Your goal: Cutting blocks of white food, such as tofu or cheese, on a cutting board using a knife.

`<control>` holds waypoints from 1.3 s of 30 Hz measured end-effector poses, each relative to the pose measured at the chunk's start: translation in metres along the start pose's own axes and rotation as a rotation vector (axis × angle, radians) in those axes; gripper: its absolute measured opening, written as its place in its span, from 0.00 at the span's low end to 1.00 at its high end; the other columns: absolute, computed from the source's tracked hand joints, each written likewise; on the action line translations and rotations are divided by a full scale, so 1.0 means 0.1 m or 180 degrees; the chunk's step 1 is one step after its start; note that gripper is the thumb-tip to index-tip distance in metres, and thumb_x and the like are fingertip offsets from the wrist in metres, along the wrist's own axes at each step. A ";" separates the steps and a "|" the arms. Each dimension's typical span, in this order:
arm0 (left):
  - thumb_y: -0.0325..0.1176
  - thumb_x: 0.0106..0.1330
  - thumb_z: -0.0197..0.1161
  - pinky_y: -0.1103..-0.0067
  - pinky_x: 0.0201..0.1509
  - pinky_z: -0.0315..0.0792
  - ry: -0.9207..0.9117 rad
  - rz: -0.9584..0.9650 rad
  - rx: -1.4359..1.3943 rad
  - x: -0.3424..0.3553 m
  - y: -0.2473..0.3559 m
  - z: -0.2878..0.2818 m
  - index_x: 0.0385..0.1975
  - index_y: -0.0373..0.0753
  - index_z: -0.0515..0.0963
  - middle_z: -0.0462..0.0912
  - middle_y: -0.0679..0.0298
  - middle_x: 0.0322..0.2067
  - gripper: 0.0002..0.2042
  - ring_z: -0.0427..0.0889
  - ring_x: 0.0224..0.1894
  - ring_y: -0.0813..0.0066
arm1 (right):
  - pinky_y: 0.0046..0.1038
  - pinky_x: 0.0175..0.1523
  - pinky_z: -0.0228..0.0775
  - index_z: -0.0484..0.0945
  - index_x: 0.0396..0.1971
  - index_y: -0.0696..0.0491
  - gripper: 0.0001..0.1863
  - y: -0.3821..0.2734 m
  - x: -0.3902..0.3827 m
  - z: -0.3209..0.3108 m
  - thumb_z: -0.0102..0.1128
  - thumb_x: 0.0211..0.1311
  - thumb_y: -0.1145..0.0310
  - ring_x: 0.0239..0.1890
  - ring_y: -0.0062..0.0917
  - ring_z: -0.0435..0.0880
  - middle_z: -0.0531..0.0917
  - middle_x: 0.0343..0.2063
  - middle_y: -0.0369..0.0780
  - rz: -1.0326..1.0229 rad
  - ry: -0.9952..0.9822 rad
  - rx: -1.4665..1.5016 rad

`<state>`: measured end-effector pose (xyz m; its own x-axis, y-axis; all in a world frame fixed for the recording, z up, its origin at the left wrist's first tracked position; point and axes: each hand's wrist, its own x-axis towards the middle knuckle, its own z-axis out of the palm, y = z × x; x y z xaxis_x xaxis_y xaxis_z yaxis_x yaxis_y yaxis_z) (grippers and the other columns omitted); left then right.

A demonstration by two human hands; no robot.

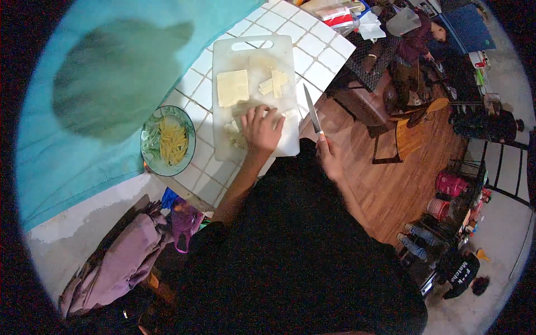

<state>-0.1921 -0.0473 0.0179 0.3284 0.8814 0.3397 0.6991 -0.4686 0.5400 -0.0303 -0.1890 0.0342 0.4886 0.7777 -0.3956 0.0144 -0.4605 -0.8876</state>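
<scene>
A shadow (117, 78) darkens the teal sheet (42, 145); a wooden chair (410, 139) stands on brown plank flooring (385, 195).

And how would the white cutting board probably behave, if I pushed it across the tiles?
The white cutting board would probably feel stiff: it lies flat, without visible bending. It may slide rather than roll, being broad and slab-like. The loose pale pieces on top might shift.

teal cloth (106, 106), wooden chair (410, 139)
</scene>
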 end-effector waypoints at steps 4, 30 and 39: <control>0.37 0.55 0.71 0.67 0.52 0.61 -0.0099 0.0141 0.0067 -0.02 0.08 0.09 0.33 0.44 0.85 0.77 0.67 0.40 0.08 0.72 0.48 0.66 | 0.21 0.26 0.51 0.71 0.26 0.54 0.21 0.01 -0.02 -0.05 0.46 0.77 0.55 0.22 0.11 0.61 0.65 0.20 0.26 -0.0069 -0.0034 0.0120; 0.38 0.57 0.70 0.65 0.52 0.63 -0.0145 0.0289 -0.0126 0.10 0.09 0.11 0.37 0.42 0.85 0.80 0.64 0.40 0.11 0.74 0.48 0.63 | 0.22 0.28 0.53 0.72 0.28 0.54 0.20 0.03 0.01 -0.02 0.47 0.77 0.54 0.24 0.12 0.62 0.65 0.22 0.26 -0.0168 -0.0021 0.0033; 0.34 0.57 0.69 0.68 0.51 0.62 -0.0310 0.0475 -0.0397 0.13 0.12 0.27 0.30 0.41 0.85 0.79 0.66 0.36 0.05 0.74 0.47 0.67 | 0.22 0.27 0.54 0.71 0.27 0.55 0.21 0.11 0.06 -0.11 0.46 0.77 0.55 0.24 0.12 0.61 0.64 0.20 0.27 -0.0161 0.0242 0.0016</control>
<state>-0.1627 -0.0396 0.0082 0.4865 0.8005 0.3501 0.5560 -0.5928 0.5826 -0.0175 -0.1941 0.0250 0.5522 0.7650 -0.3313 0.0365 -0.4192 -0.9072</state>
